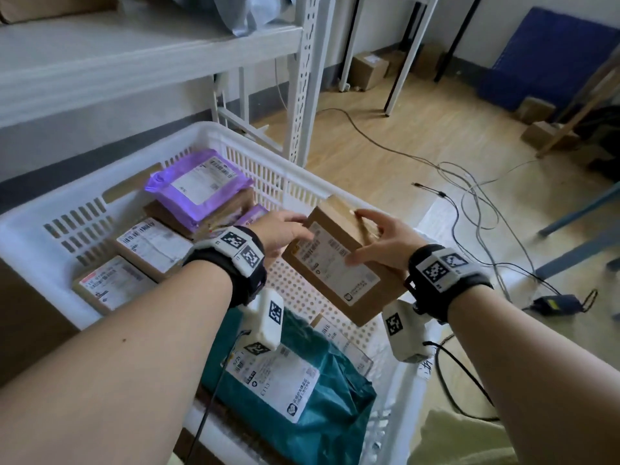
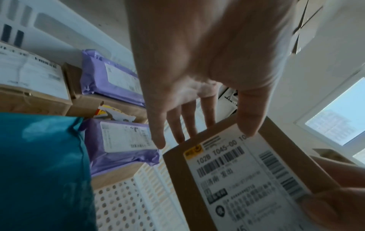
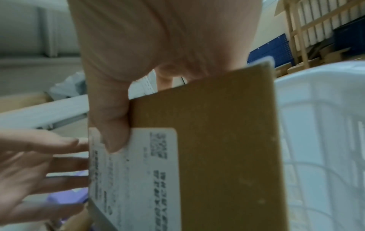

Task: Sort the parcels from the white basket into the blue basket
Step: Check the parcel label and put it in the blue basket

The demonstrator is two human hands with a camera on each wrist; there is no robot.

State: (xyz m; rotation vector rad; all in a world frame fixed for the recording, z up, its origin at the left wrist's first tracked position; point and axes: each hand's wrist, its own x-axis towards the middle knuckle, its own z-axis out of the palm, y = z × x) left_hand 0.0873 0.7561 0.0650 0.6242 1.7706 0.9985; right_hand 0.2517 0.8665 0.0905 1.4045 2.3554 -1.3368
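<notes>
A flat brown cardboard parcel (image 1: 339, 263) with a white label hangs tilted above the right part of the white basket (image 1: 117, 182). My right hand (image 1: 379, 236) grips it, thumb on the label (image 3: 110, 125) and fingers behind the far side. My left hand (image 1: 292, 226) lies against the parcel's left edge with straight, spread fingers (image 3: 49, 162); its thumb tip touches the label's top (image 2: 248, 125). Inside the basket lie a purple bag (image 1: 198, 182), a teal bag (image 1: 302, 397) and labelled brown boxes (image 1: 154, 243). A blue basket-like crate (image 1: 550, 55) stands far right by the wall.
A white metal shelf rack (image 1: 302, 78) stands behind the basket. Cables (image 1: 469, 196) and a power adapter (image 1: 557, 302) lie on the wooden floor to the right. Small cardboard boxes (image 1: 369, 68) sit near the wall, and wooden slats (image 1: 577, 105) lean beside the blue crate.
</notes>
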